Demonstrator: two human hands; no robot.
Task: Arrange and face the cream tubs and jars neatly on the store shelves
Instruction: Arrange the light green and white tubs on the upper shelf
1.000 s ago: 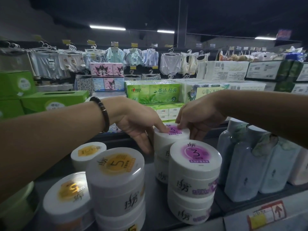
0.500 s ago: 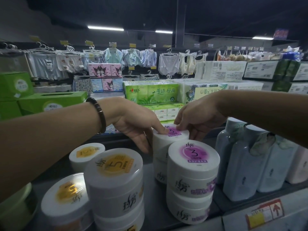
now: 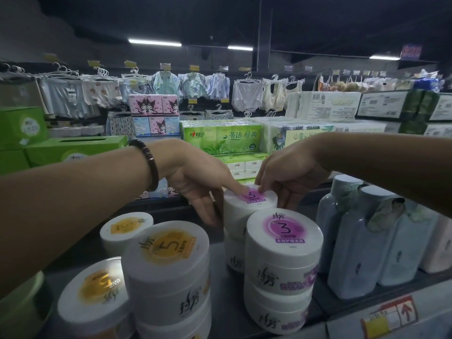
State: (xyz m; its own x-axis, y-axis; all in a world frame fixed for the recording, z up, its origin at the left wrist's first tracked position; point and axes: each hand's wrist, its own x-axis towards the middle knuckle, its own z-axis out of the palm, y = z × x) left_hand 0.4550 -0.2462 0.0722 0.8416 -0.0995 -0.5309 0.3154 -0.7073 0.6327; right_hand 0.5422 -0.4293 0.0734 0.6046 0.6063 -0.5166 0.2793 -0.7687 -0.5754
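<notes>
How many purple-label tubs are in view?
4: in front, upper tub and lower tub stacked; behind, top tub under left hand and right hand, bottom tub below. Others may be hidden.

Single wide-angle view from person's head; faces forward, tilted slightly down over shelf (image 3: 216,270); tubs (image 3: 283,238) close under lens, filling lower frame; clothes racks (image 3: 168,81) and tissue packs (image 3: 220,139) far behind.
</notes>
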